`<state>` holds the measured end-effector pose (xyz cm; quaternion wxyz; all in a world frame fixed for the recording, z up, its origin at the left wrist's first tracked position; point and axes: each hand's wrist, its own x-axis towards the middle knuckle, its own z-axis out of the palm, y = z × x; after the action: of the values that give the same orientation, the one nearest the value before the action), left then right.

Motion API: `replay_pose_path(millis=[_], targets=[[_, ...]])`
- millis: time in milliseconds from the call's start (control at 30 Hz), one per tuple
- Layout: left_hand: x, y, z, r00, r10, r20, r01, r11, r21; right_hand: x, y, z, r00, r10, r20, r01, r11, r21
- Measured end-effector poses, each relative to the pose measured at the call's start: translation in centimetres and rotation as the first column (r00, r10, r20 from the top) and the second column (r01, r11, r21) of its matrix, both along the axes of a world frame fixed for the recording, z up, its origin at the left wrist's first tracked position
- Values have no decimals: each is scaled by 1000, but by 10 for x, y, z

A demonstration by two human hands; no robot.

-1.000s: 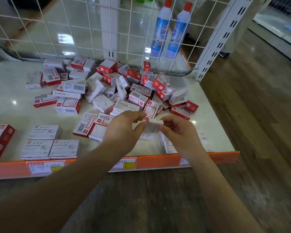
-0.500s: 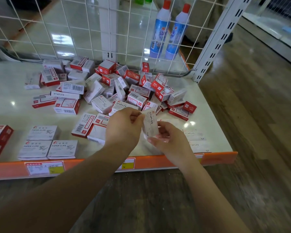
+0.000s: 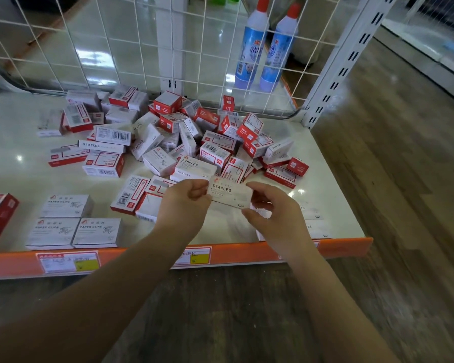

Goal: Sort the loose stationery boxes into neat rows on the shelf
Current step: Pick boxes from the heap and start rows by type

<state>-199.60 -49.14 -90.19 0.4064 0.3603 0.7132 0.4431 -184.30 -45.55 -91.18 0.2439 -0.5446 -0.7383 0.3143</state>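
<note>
Now both hands' fingers (image 3: 249, 213) clamp staples box (image 3: 230, 193) | jumbled boxes (image 3: 194, 132) behind

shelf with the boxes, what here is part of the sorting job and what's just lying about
Job: white STAPLES box held by left hand and right hand; jumbled red-and-white box pile; neat white PAPER CLIPS boxes; white shelf.
Lying about: two blue red-capped bottles; orange-edge price labels.

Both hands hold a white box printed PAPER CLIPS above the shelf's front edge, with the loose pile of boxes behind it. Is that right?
Not quite. In the head view, the white box held between the left hand and right hand reads STAPLES, not PAPER CLIPS. The loose pile of red and white boxes does lie behind it.
</note>
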Motion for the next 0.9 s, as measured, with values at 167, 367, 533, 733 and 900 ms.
replay_pose_path(millis=[167, 367, 533, 733, 900], targets=[[0, -3, -3, 996, -93, 4, 93, 995, -41, 3, 3, 1, 997, 51, 52, -52, 999, 4], [5, -4, -13, 985, -150, -80, 143, 986, -88, 9, 8, 7, 990, 107, 93, -109, 994, 9], [10, -4, -17, 970, -192, -149, 177, 978, -108, 14, 10, 7, 986, 130, 106, -129, 991, -21], [13, -1, -21, 959, -224, -173, 207, 972, -113, 22, 10, 10, 979, 151, 136, -143, 987, -70], [17, 1, -20, 925, -283, -252, 255, 957, -138, 28, 10, 12, 978, 156, 141, -142, 984, -105]])
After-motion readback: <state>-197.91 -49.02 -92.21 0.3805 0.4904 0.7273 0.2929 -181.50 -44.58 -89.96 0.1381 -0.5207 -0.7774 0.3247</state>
